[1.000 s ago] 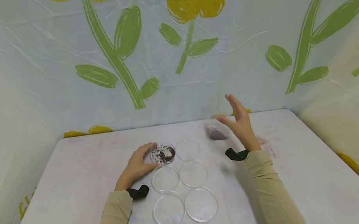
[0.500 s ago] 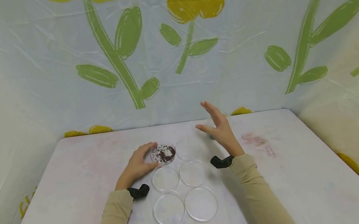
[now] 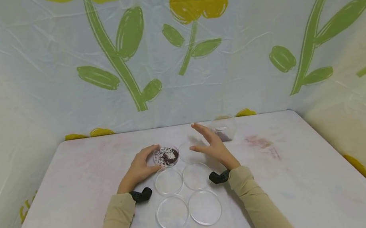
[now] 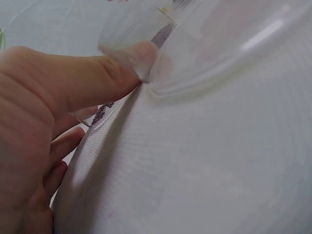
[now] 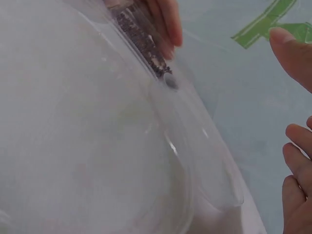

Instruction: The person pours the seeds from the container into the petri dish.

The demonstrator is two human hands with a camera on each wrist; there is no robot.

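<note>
My left hand (image 3: 139,167) holds a round clear petri dish (image 3: 166,156) at its side, thumb at the near edge and fingers at the far edge. Dark purplish-brown granules lie scattered across that dish. In the left wrist view the thumb (image 4: 131,61) presses on the clear plastic wall. My right hand (image 3: 214,147) hovers with fingers spread and nothing between them. It partly covers a clear dish (image 3: 185,152) in the back row. Behind it stands a transparent container (image 3: 224,129) with dark contents at its bottom.
Several clear round dishes stand in two columns toward me, among them a middle left dish (image 3: 168,181) and a front right dish (image 3: 205,208). A flowered sheet (image 3: 241,51) hangs behind the pale table (image 3: 303,162). Black wrist cameras (image 3: 141,196) stick inward from both wrists.
My right hand has moved left and lower, away from the transparent container and over to the back right dish. The left hand stays on the dish with the granules.
</note>
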